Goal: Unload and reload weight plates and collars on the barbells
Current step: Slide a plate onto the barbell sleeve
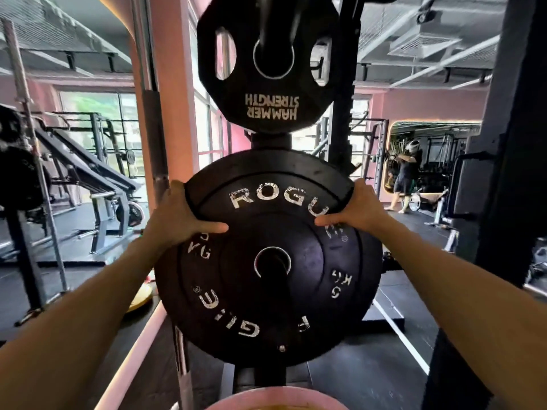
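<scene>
A black Rogue bumper plate [266, 291], marked 5 KG in worn white letters, sits on a black storage peg [276, 270] of the rack straight ahead. My left hand [180, 214] grips its upper left rim, thumb across the face. On the upper right rim my right hand [356, 210] grips the same plate, thumb on the lettering. More black plates stand behind it on the same peg. Above hangs a black Hammer Strength plate [266, 63] with grip holes, on a higher peg.
A steel barbell [22, 93] stands upright at the left, and another bar [154, 143] leans by the pink pillar. A leg press machine [88, 179] is at the left. A black rack upright [503, 173] stands at right. A mirror [429, 161] reflects a person.
</scene>
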Demonstrator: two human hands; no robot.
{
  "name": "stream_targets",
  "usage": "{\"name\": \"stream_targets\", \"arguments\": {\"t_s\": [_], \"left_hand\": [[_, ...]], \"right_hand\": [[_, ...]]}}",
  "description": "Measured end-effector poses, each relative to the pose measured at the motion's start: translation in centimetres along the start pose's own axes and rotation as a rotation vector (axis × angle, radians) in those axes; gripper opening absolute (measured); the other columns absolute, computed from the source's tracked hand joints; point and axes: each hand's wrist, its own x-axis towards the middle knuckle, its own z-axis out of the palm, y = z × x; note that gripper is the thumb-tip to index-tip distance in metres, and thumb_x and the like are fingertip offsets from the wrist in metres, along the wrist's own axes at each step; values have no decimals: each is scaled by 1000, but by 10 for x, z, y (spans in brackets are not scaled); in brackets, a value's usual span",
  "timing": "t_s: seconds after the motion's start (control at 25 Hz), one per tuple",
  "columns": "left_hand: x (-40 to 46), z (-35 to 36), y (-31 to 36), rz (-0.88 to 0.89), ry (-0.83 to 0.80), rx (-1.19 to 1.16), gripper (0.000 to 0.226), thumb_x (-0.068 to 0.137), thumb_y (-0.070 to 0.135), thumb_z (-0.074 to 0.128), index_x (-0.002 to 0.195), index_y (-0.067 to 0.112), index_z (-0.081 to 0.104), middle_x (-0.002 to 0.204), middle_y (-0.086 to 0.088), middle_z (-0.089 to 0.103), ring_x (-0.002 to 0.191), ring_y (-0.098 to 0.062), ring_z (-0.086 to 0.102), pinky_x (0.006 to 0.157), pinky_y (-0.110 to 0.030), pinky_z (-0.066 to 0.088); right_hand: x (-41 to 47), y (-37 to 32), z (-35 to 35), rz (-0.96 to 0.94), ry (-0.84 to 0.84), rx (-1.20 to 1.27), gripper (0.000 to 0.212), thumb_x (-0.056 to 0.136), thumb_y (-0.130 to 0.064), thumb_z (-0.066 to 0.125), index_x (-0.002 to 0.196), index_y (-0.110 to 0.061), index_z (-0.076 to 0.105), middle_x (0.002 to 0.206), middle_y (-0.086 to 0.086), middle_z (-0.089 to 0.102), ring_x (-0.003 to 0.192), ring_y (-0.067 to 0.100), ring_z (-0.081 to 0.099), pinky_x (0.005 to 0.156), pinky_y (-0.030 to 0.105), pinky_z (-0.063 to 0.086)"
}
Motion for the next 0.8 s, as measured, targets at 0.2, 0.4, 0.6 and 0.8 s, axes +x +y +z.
{"name": "stream_targets", "arguments": {"t_s": [0.2,0.4,0.6,0.8], "left_hand": [[-2,-1,1,31,6,-1,119,23,73,83,115,16,34,97,10,31,98,-24,48,77,-36,39],[-20,-17,16,-3,-26,-21,113,25,72,86,111,24,30,107,0,51,103,-30,57,76,-36,42],[-63,-46,38,-18,-43,-7,134,24,76,83,133,18,31,126,-10,59,117,-36,55,84,-39,43],[-126,-89,64,-46,-33,22,116,23,75,84,113,24,30,110,-5,58,109,-36,58,76,-36,41]], "right_hand": [[-10,-2,-1,27,3,67,113,16,-71,88,109,-29,40,101,-11,56,95,11,51,79,27,39],[-38,-9,-15,10,35,102,108,19,-69,88,106,-32,36,90,-22,50,86,8,51,69,24,39],[-81,-19,-37,-2,10,69,109,19,-72,87,107,-30,36,96,-13,53,93,13,49,78,27,38],[-141,-31,-71,-48,-19,89,115,22,-72,87,115,-22,41,103,-10,55,96,13,50,82,28,38]]}}
